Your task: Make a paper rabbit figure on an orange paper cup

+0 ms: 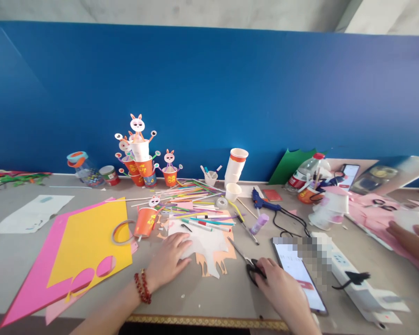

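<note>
My left hand (167,260) lies flat, fingers together, on the white and peach cut paper (209,246) in front of me. A red bead bracelet (142,286) circles that wrist. My right hand (282,288) is closed over the black handles of the scissors (246,260), which lie on the table with the blades pointing up-left. A phone (298,270) with a lit screen lies just right of that hand.
Yellow and pink sheets (87,242) lie at left. Orange paper-cup bunnies (139,158), stacked white cups (235,167), straws and pens (199,214), a tape roll (120,232), a blue glue gun (260,200), a power strip (352,274). Another person's hand (410,242) at far right.
</note>
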{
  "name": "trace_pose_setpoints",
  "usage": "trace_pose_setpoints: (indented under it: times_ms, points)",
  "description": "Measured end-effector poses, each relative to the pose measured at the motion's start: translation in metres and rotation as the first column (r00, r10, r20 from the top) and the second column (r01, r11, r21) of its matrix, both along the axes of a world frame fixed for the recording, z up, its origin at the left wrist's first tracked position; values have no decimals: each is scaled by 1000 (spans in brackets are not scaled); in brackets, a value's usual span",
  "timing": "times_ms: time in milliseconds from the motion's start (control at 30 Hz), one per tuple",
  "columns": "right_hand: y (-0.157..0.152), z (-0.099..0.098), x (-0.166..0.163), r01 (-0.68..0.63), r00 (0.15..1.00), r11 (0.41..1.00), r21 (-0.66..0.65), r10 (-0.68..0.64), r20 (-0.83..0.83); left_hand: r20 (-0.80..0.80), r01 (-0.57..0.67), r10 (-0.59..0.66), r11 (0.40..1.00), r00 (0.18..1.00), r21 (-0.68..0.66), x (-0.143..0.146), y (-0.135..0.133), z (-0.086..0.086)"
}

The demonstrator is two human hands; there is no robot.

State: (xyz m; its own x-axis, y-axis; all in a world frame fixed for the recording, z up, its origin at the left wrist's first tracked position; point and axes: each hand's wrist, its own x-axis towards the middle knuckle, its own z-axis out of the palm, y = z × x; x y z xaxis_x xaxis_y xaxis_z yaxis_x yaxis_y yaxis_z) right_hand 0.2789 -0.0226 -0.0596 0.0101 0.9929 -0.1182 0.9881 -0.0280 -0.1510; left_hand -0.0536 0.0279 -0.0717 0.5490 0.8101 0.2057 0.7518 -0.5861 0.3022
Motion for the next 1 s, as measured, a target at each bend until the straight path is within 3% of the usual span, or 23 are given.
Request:
trace_pose_setpoints:
  times_ms: [167,300,400,467,567,633,733,867,1000]
  points:
    - [-4,11,1,37,998,993,-112,-43,-51,23,102,-102,995,995,-19,22,9,7]
    - [-8,16,6,80,993,986,-149,-91,-73,34,111,-110,993,993,-34,28,16,3]
    - [-12,10,15,95,964,981,-167,-133,-231,25,98,-96,993,995,-62,25,17,-1]
    - [-14,2,20,77,887,975,-208,-162,-432,28,114,-112,990,993,-77,25,16,0]
    - [-12,-11,22,33,678,958,-284,-230,-698,53,142,-138,987,989,-78,38,15,5]
    - [-9,-16,19,6,559,947,-320,-268,-785,58,161,-158,985,986,-63,54,17,7]
    - [-5,-16,13,-7,474,936,-353,-308,-825,12,178,-177,983,984,-46,82,27,6]
    - [-6,-12,12,-40,492,918,-395,-326,-807,-64,147,-149,989,987,-36,105,39,0]
    - [-9,-13,15,-82,549,897,-435,-324,-771,-81,159,-161,987,984,-29,107,43,2]
